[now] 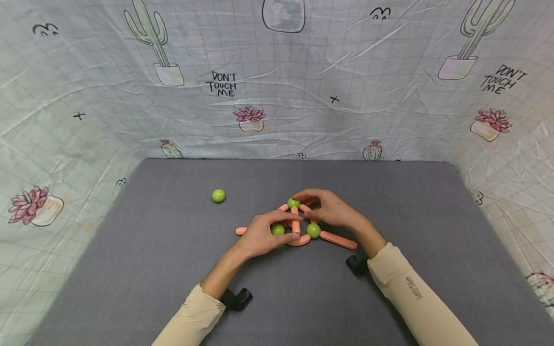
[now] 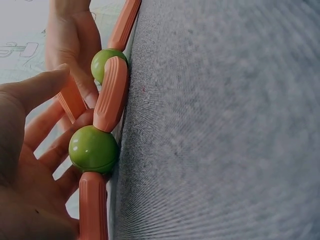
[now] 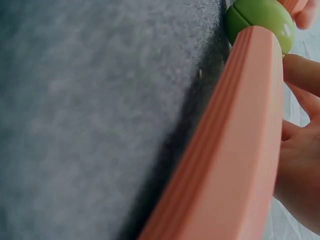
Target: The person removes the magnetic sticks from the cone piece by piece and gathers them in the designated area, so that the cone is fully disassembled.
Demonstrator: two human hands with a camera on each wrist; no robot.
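Note:
Orange ribbed rods and green balls form a joined ring in the head view. My left hand point(image 1: 259, 235) reaches around its left green ball point(image 1: 278, 229) and pinches a short orange rod point(image 1: 295, 222) between thumb and fingers. That rod meets the far green ball point(image 1: 293, 203), where fingers of my right hand point(image 1: 331, 209) curl over the ball, the thumb close to a curved orange rod point(image 1: 305, 208). A right green ball point(image 1: 313, 230) joins a straight orange rod point(image 1: 338, 240) pointing outward. In the left wrist view, a curved front rod point(image 2: 112, 95) links two balls.
A loose green ball point(image 1: 218, 195) lies on the grey table point(image 1: 173, 269) to the far left of the ring. One rod end point(image 1: 241, 231) sticks out left past my left hand. A patterned cloth point(image 1: 294, 129) hangs behind the table and along its sides.

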